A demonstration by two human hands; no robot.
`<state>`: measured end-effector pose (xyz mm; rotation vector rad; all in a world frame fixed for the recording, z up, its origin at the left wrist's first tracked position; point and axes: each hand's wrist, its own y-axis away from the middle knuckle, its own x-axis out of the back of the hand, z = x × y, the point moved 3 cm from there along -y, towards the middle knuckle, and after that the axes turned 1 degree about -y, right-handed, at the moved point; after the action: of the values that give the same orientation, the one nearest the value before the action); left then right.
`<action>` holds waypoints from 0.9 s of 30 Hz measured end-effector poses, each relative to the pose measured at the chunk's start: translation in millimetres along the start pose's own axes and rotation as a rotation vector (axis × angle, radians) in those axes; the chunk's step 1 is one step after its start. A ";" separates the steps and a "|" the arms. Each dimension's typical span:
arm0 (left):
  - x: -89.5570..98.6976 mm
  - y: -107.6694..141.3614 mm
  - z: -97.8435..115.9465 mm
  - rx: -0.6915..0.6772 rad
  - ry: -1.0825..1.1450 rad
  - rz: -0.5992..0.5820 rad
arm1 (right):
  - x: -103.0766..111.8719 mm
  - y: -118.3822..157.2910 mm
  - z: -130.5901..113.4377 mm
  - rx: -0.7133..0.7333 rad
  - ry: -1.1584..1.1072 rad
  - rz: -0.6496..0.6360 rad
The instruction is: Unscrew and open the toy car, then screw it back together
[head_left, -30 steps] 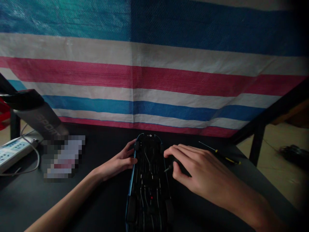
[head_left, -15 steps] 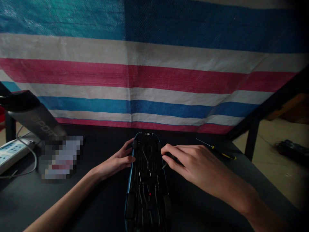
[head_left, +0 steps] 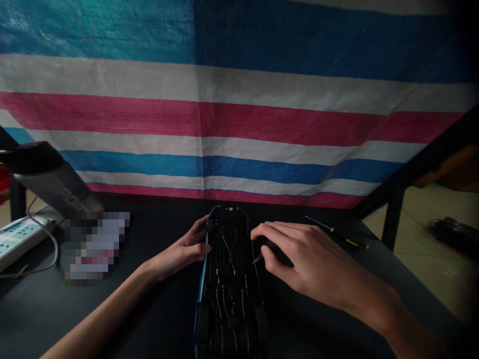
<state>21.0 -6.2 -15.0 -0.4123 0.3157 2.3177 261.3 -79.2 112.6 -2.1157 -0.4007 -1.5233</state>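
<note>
A blue model car (head_left: 230,279) lies upside down on the dark table (head_left: 160,319), its black underside facing up. My left hand (head_left: 185,249) rests against the car's left side, thumb and fingers on its edge. At the right side, my right hand (head_left: 288,249) is curled round a dark-handled tool (head_left: 277,253), whose short metal tip points toward the car's edge. Most of that handle is hidden by the fingers. A black and yellow screwdriver (head_left: 348,240) lies beyond my right hand.
On the left stand a grey bottle (head_left: 71,192) and a white power strip (head_left: 26,232) with a cable. A blurred-out flat item (head_left: 99,244) lies beside them. A striped sheet (head_left: 239,119) hangs behind the table.
The fingers of my right hand have loosened and shifted, showing more of the dark handle. My left hand and the car have hardly moved.
</note>
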 end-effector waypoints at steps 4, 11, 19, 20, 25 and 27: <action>1.0 0.1 -0.7 0.004 0.010 -0.008 | 0.3 1.3 -0.8 0.078 -0.011 0.014; 1.0 -0.5 -0.7 0.002 0.000 -0.004 | -2.7 3.7 -3.7 -0.007 0.056 0.007; -0.3 0.6 -0.1 -0.006 -0.013 0.002 | -3.3 3.9 1.5 0.036 0.075 -0.009; -0.8 0.7 0.3 -0.005 -0.015 0.005 | -3.9 3.7 1.8 0.013 0.088 -0.024; -1.3 0.4 0.5 -0.006 -0.012 -0.008 | 0.7 3.6 -3.3 -0.005 0.038 0.017; 0.1 0.1 -0.6 -0.009 -0.014 -0.011 | 0.8 4.5 -3.7 0.018 0.034 0.008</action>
<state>21.0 -6.4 -15.6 -0.4009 0.2958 2.3107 260.9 -85.0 113.2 -2.0726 -0.3927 -1.5430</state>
